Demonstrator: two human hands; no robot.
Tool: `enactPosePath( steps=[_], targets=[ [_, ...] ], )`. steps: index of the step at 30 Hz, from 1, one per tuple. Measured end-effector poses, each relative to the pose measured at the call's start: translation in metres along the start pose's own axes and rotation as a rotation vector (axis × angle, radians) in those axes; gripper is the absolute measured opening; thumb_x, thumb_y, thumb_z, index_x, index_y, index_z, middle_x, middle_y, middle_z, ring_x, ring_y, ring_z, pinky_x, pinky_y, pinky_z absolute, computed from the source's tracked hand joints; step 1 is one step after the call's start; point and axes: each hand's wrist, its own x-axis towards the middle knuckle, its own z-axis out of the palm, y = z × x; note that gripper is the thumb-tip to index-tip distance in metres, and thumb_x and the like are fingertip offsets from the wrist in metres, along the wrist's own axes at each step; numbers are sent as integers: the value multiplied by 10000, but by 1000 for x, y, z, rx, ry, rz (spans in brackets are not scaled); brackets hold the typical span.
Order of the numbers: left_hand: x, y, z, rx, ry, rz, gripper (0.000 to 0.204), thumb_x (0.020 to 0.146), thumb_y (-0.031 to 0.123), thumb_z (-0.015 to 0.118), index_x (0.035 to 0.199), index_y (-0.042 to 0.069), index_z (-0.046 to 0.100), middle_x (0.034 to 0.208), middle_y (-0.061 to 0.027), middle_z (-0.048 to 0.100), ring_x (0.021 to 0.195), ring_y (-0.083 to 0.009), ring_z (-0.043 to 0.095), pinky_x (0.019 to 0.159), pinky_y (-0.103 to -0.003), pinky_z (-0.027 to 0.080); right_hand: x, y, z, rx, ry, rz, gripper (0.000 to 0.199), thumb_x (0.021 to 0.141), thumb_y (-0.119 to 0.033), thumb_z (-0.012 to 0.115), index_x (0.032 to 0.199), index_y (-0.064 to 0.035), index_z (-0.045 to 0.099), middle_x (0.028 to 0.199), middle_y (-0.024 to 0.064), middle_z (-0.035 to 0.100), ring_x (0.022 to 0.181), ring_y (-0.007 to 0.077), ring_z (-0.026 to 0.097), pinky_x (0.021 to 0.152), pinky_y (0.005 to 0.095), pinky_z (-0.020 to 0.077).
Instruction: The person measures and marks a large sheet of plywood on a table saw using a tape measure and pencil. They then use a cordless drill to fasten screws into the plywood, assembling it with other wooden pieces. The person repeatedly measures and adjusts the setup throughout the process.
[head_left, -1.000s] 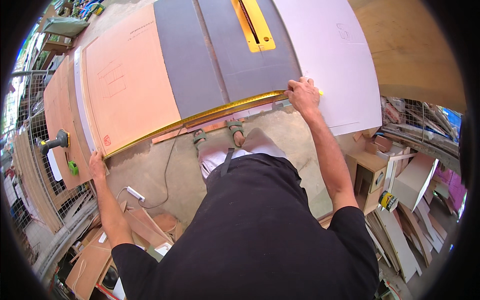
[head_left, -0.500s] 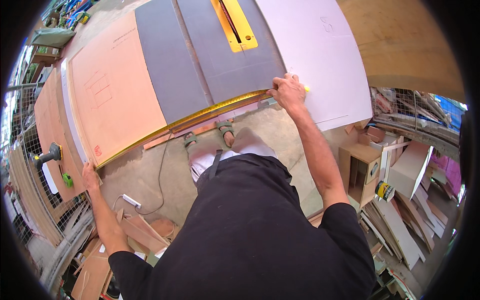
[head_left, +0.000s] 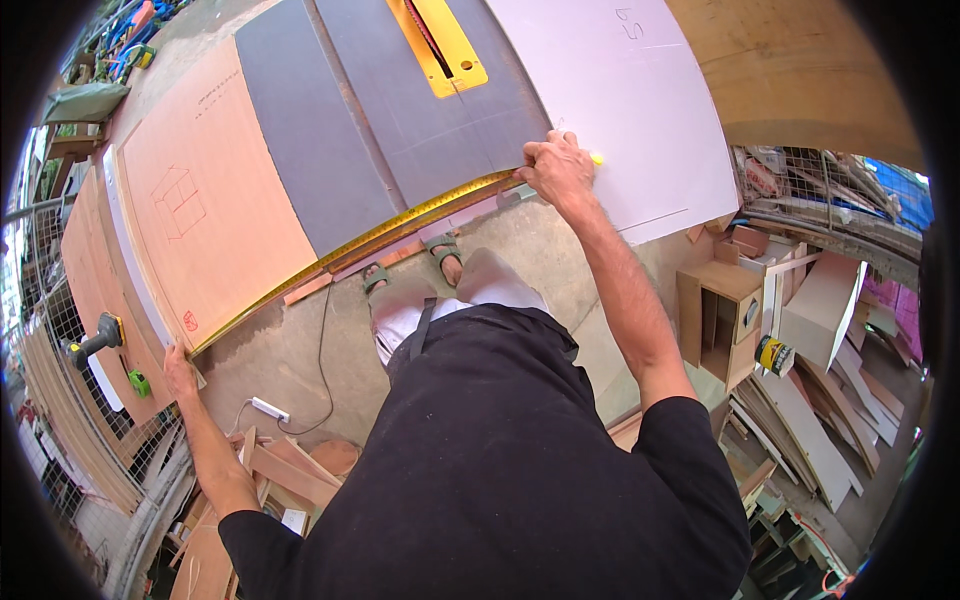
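Observation:
A yellow tape measure blade (head_left: 400, 217) is stretched along the near edge of a table saw (head_left: 430, 140), bowing slightly toward its right end. My left hand (head_left: 180, 374) is closed at the near left corner of the tan wooden panel (head_left: 215, 200), where the blade ends. Its fingertips are partly hidden. At the saw's near right corner, my right hand (head_left: 560, 172) is closed around the other end of the tape, with a small yellow tip showing beyond it. The tape's case is not plainly visible.
The saw's yellow insert (head_left: 442, 50) holds a slotted blade opening. A white panel (head_left: 630, 120) adjoins the saw on the right. A cordless tool (head_left: 98, 340) lies on a board at left. Wood offcuts (head_left: 810, 430), a small cabinet (head_left: 722, 310) and a power cord (head_left: 325, 370) surround me.
The view has shifted slightly, so the saw appears further up and left. Both hands keep their places at the two ends of the tape.

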Motion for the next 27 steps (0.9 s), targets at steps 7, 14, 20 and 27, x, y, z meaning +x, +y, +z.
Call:
enactPosePath(
  steps=[7,14,20,27],
  targets=[
    [-1,1,0,11,-20,-46,188,978,-17,553,1069,56,702,1007,-160,665,974,-400,706,825,-507,559,0,0,1,-8,6,-12,339,850,-489,902,971,-185,817,1110,48,694,1200,267,622,965,471,548],
    [-1,-3,3,19,7,-17,154,965,8,581,1020,67,712,1018,-157,671,977,-400,707,833,-518,560,2,-1,1,-9,4,-8,342,841,-487,904,965,-182,813,1119,59,698,1204,278,633,953,464,557],
    [-3,2,3,2,53,-45,140,997,71,576,1055,77,703,1022,-173,667,983,-419,704,828,-522,554,3,0,-1,9,-45,-8,335,834,-457,909,1022,-193,823,1190,75,697,1264,298,610,989,490,536],
    [-5,9,1,45,17,-119,148,999,66,588,1065,76,721,1044,-163,674,1033,-394,718,883,-523,587,3,-4,-3,-3,-1,-21,313,802,-424,933,942,-172,812,1111,71,695,1216,300,626,956,471,559]
  ],
)
